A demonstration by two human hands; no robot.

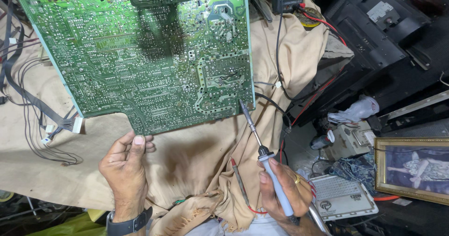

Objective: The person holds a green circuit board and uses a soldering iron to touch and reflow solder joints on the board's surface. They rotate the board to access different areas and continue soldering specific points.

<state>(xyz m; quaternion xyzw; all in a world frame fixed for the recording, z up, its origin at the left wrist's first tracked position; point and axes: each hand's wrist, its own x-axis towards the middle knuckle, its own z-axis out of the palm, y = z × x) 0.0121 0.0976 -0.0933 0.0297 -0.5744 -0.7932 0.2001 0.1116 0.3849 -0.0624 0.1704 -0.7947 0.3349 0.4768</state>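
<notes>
The left hand (pixel 125 163) pinched the circuit board (pixel 140 53) (solder side up); the right hand (pixel 280 189) gripped the soldering iron (pixel 264 163), whose tip could bridge neighbouring joints if the board shifted.

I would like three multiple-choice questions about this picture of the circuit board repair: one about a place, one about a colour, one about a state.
1. Where does the soldering iron tip touch the circuit board?
A. its lower right corner
B. its upper left corner
C. its middle

2. What colour is the cloth under the board?
A. blue
B. beige
C. black

3. How does the left hand meet the board?
A. it lies flat on top
B. it is far away
C. its fingers grip the lower edge

Answers:
1 A, the tip rests at the lower right corner.
2 B, the cloth is beige.
3 C, the thumb lies over the lower edge.
The right hand holds the iron.
</notes>
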